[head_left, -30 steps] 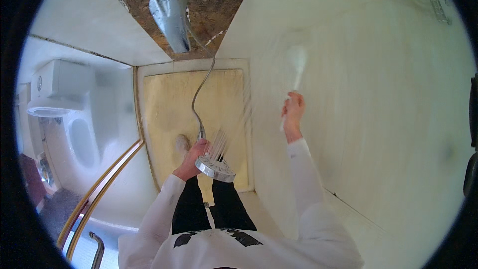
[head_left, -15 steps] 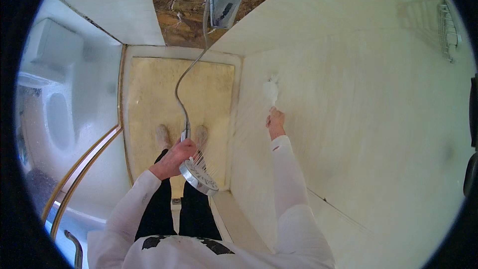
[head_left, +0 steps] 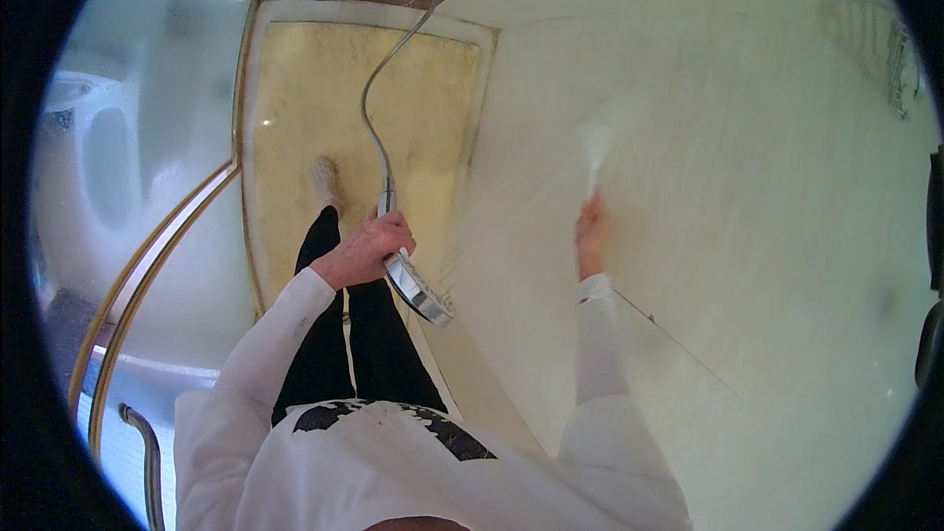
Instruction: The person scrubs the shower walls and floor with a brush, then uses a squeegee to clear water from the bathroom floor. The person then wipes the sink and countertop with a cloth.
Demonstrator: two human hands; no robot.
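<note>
Within left fingers (head_left: 397, 228), shower head (head_left: 417, 293)

Shower floor (head_left: 305, 88): yellowish, roughly rectangular, surface faintly blotchy. Pale rim (head_left: 295, 13) frames it along the far, left and right edges. One foot (head_left: 325, 182), the person's left, planted flat on it from what I can see, left of middle, toes toward the far edge. Black trouser legs (head_left: 379, 334) block the near part. Small bright glint by the left edge.
</note>
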